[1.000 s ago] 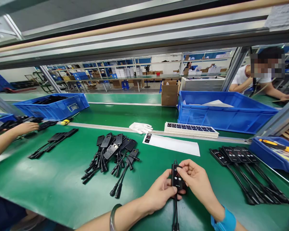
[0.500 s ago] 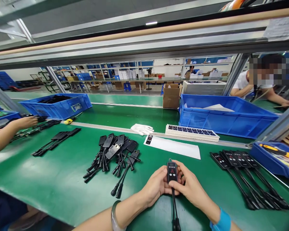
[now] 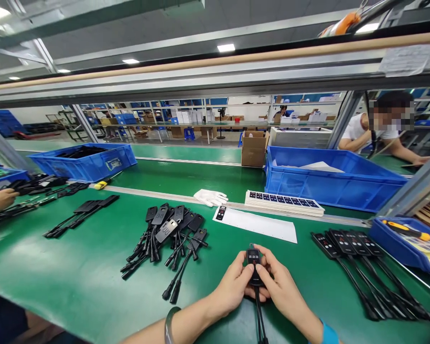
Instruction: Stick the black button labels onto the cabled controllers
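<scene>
A small black controller (image 3: 253, 257) with two cables hanging down is held between both hands above the green bench. My left hand (image 3: 234, 282) grips its left side, the thumb on its face. From the right, my right hand (image 3: 277, 282) wraps round it, thumb also on the face. Behind them lies a white label sheet (image 3: 258, 226) with one black label at its left end. A pile of black controllers (image 3: 168, 229) rests to the left. On the right, several labelled controllers (image 3: 356, 242) lie with their cables toward the front.
Beyond are a white glove (image 3: 210, 197), a stack of label sheets (image 3: 284, 203) and a large blue bin (image 3: 329, 177). A blue tray (image 3: 404, 243) stands right. Another person's hand (image 3: 2, 200) is at far left; a person (image 3: 387, 124) sits behind right.
Both thumbs have moved onto the controller's face, covering its buttons. The other person's hand at the left has moved left and down. The view has tilted slightly upward.
</scene>
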Motion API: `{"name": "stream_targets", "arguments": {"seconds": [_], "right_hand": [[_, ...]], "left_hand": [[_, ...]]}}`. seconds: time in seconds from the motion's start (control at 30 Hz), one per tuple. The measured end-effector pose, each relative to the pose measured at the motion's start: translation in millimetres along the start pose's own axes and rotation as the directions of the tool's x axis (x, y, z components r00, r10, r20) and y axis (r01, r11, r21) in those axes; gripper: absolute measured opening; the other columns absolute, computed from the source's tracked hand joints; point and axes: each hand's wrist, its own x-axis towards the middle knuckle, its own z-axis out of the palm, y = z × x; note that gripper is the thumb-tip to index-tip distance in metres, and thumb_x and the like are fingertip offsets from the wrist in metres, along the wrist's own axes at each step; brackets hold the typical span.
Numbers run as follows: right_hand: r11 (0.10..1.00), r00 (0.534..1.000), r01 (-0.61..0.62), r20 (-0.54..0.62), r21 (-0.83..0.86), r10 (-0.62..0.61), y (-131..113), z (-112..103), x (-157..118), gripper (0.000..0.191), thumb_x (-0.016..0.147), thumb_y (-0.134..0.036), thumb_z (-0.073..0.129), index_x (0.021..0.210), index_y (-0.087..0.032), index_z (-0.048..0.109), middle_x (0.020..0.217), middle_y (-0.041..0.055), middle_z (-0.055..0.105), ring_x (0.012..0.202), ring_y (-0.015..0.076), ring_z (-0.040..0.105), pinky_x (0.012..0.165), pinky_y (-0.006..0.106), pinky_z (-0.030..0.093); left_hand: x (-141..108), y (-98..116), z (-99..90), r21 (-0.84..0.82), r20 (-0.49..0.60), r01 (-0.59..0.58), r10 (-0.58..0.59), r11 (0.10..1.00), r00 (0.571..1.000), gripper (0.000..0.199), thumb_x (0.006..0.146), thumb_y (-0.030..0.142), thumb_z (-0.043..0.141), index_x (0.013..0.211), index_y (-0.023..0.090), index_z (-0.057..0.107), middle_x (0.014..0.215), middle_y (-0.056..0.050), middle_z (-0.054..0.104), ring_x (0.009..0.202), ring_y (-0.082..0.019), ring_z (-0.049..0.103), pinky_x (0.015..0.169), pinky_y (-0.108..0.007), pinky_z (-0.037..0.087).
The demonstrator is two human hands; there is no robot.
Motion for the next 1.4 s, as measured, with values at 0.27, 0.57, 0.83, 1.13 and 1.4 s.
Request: {"name": "stream_targets", "arguments": {"seconds": [0.27, 0.57, 0.83, 1.13, 1.4], "right_hand": [[0.920, 0.981, 0.134, -0.078, -0.369, -0.175, 6, -18, 6, 0.047, 0.086, -0.028, 0.049, 0.131, -0.021, 0.042, 0.117, 0.0097, 0.055, 0.102, 0.0238, 0.055, 0.085, 0.036, 0.049], [0.238, 0.904, -0.384, -0.416, -0.892, -0.098, 25, -112, 19, 0.036, 0.081, -0.011, 0.047, 0.115, -0.006, 0.058, 0.095, 0.0167, 0.058, 0.080, 0.0281, 0.058, 0.065, 0.036, 0.046], [0.112, 0.872, -0.473, -0.482, -0.874, -0.083, 38, -129, 16, 0.022, 0.078, -0.009, 0.047, 0.089, -0.006, 0.066, 0.084, 0.0200, 0.061, 0.082, 0.0345, 0.057, 0.061, 0.039, 0.041], [0.614, 0.947, -0.081, -0.253, -0.785, -0.199, 29, -94, 31, 0.034, 0.087, -0.026, 0.039, 0.107, -0.012, 0.063, 0.103, 0.0146, 0.061, 0.093, 0.0288, 0.056, 0.077, 0.039, 0.046], [0.819, 0.992, 0.126, 0.054, -0.560, -0.115, -12, -4, 94, 0.021, 0.081, -0.019, 0.049, 0.090, -0.016, 0.068, 0.086, 0.0065, 0.064, 0.081, 0.0190, 0.061, 0.076, 0.028, 0.045]], "left_hand": [[0, 9, -1.0, -0.189, 0.087, -0.039, 0.056, 0.981, 0.995, 0.073, 0.085, 0.061, 0.048, 0.137, 0.016, 0.025, 0.110, -0.016, 0.061, 0.102, -0.026, 0.059, 0.094, -0.045, 0.041], [15, 22, -24.5, 0.731, 0.131, -0.303, 0.310, 0.611, 0.942, 0.045, 0.087, 0.048, 0.049, 0.124, 0.023, 0.051, 0.134, -0.011, 0.045, 0.124, -0.028, 0.039, 0.106, -0.043, 0.027], [48, 31, -61.0, 0.924, 0.169, -0.256, 0.296, 0.284, 0.940, 0.065, 0.082, 0.055, 0.053, 0.134, 0.018, 0.041, 0.147, -0.014, 0.023, 0.137, -0.033, 0.008, 0.110, -0.051, -0.003], [16, 15, -13.8, 0.957, 0.221, -0.266, 0.305, 0.114, 0.926, 0.070, 0.079, 0.061, 0.052, 0.129, 0.012, 0.048, 0.123, -0.024, 0.045, 0.115, -0.042, 0.037, 0.097, -0.057, 0.028], [10, 0, -4.4, 0.935, 0.256, -0.313, 0.292, 0.167, 0.921, 0.079, 0.075, 0.062, 0.058, 0.134, 0.014, 0.042, 0.132, -0.024, 0.039, 0.119, -0.046, 0.032, 0.098, -0.061, 0.022]]}}
